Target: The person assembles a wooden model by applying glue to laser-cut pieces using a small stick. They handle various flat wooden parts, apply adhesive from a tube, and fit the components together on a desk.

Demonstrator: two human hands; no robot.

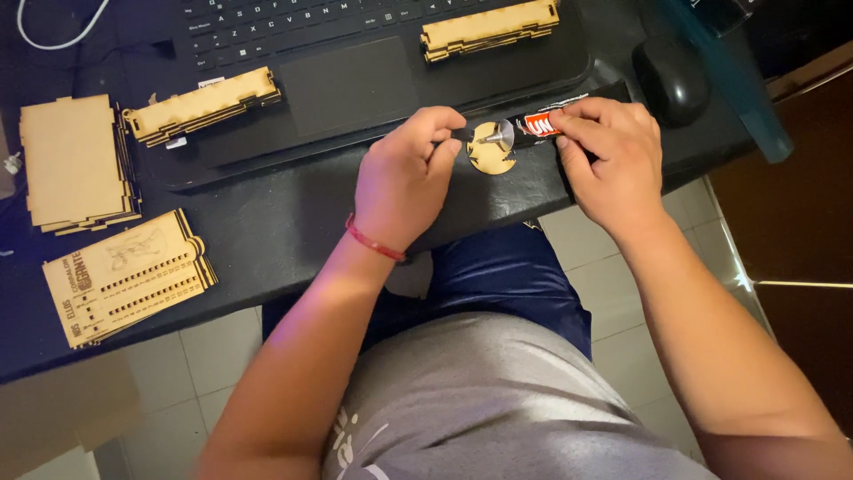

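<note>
— What step is this?

— Gluing, by my reading. The right hand (613, 160) pinches a black glue tube (569, 111) near its nozzle end, fingers closed round it, and the metal tip points left, just over a small round wooden disc (490, 156) lying on the dark worktop (267, 222). The left hand (404, 178) is curled shut at the disc's nine o'clock; its fingertips seem to grip something small at the nozzle, perhaps the cap, but that part is hidden and I cannot tell what it is.

— Where does the disc sit?

— At the near edge of the worktop, just at six o'clock from the laptop (355, 80), between the two hands.

— And around it?

— Two stacks of notched wooden strips (204, 105) rest on the laptop; flat wooden panels (75, 160) and an engraved board (124, 276) lie well off at nine o'clock. A mouse (671, 76) sits at the right hand's one o'clock.

— What does the next move call for?

— Likely a gentle squeeze with the tip held steady over the disc, so only a small bead lands.
</note>
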